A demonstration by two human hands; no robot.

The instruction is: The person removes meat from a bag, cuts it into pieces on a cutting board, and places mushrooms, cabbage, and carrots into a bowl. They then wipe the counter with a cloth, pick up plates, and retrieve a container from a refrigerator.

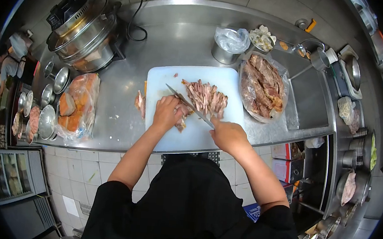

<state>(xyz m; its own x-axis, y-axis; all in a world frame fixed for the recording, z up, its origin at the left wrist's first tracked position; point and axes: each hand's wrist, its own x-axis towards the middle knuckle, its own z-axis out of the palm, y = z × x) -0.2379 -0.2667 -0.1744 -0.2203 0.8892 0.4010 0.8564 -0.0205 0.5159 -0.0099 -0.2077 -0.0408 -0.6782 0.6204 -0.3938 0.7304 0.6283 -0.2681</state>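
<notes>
On a white cutting board [190, 139], my right hand [228, 136] grips the handle of a knife [192, 108], whose blade points up and to the left. My left hand [167, 112] holds down a piece of cooked meat [183, 114] close beside the blade, fingers curled on it. The handle is mostly hidden inside my right hand. Just beyond the blade lies a pile of sliced meat strips [206, 97]. A few scraps of meat [140, 104] rest at the board's left edge.
Right of the board sits a bag of large cooked meat pieces [262, 87], beside a sink [310, 97]. Behind are a metal pot with a plastic bag [229, 44] and a bowl [261, 38]. At left stand a large steel cooker [85, 35] and bagged orange-brown food [78, 106].
</notes>
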